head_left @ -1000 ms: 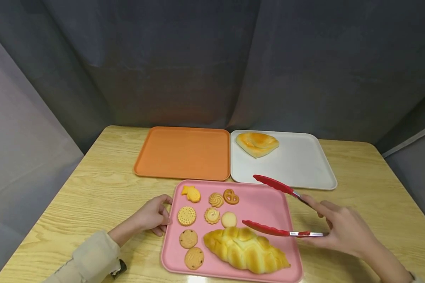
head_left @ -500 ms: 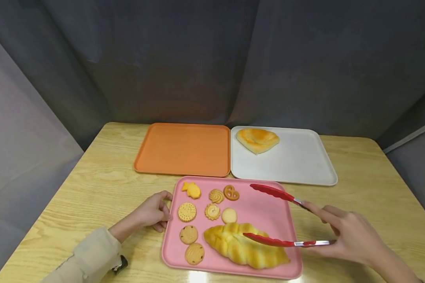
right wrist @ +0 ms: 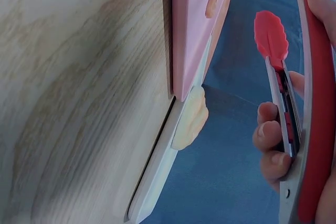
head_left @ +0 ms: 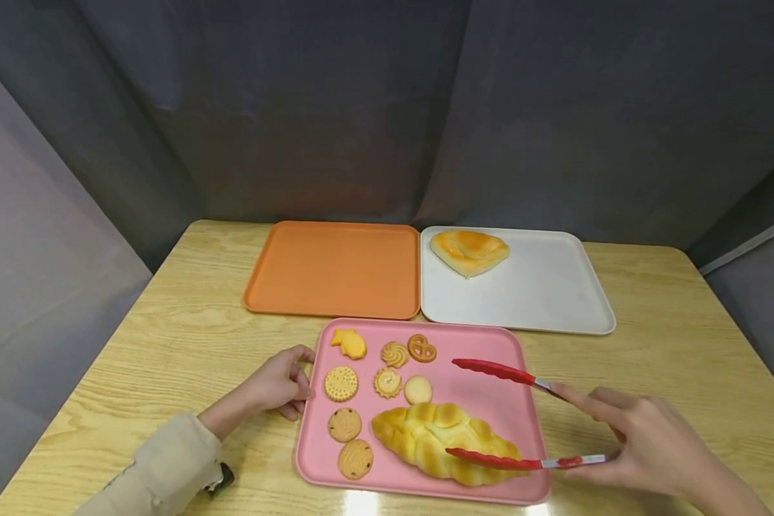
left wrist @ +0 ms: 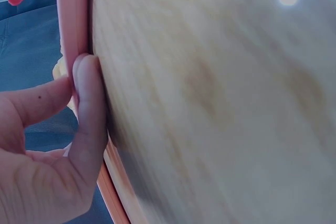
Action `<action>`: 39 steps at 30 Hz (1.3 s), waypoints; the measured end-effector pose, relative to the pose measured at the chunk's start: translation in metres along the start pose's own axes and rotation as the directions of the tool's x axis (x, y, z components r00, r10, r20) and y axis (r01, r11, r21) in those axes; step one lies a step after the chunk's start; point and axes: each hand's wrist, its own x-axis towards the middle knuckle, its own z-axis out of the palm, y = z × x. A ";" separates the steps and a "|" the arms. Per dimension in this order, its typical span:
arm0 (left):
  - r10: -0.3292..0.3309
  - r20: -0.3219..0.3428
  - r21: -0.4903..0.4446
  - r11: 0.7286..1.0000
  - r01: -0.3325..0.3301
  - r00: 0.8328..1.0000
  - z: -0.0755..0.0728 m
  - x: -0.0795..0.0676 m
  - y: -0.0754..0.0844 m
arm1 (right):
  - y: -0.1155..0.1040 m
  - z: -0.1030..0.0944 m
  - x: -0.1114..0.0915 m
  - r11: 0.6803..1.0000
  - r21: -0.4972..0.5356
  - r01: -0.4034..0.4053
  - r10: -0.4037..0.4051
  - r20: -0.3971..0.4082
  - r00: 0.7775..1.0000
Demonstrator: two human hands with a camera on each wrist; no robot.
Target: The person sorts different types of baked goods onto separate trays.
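Observation:
My left hand [head_left: 277, 385] pinches the left rim of a pink tray [head_left: 480, 344]; in the left wrist view a thumb and finger grip the rim [left wrist: 74, 19]. Red-tipped tongs [head_left: 497, 370] are in my right hand [head_left: 645, 433], their jaws spread wide. On the tray's front right lies a braided loaf [head_left: 419, 441]. The tongs' nearer tip [head_left: 490, 459] overlaps the loaf in the head view, while the farther one hangs over bare pink tray; whether they touch the loaf I cannot tell. Fingers curl round the tongs' handle [right wrist: 317, 108] in the right wrist view.
Several biscuits share the pink tray, including a fish-shaped one [head_left: 350, 344], a pretzel [head_left: 422, 348] and a chip cookie [head_left: 355, 459]. Behind stand an orange tray [head_left: 332, 269] and a white tray [head_left: 542, 287] bearing a triangular bread [head_left: 469, 251]. A dark curtain [head_left: 322, 107] hangs behind the table.
My right hand has brought the tongs nearer to me and down, so their nearer tip now overlaps the braided loaf. My left hand keeps its grip on the tray; the view has tilted slightly.

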 end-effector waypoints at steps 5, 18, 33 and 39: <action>-0.001 -0.001 0.001 1.000 0.001 1.000 0.000 0.001 -0.001 | -0.001 -0.001 -0.002 0.998 -0.001 0.057 -0.057 -0.009 0.998; -0.006 -0.011 0.012 1.000 0.006 1.000 0.000 0.001 0.000 | -0.008 -0.005 -0.007 0.999 -0.045 0.003 0.003 0.134 0.991; 0.004 0.004 0.025 1.000 -0.004 1.000 -0.002 0.001 0.000 | -0.012 -0.002 -0.003 0.997 -0.071 0.034 -0.019 0.211 0.977; 0.008 0.005 0.020 1.000 -0.008 1.000 -0.001 0.001 0.000 | -0.010 0.006 -0.001 0.996 -0.060 0.068 -0.053 0.222 0.974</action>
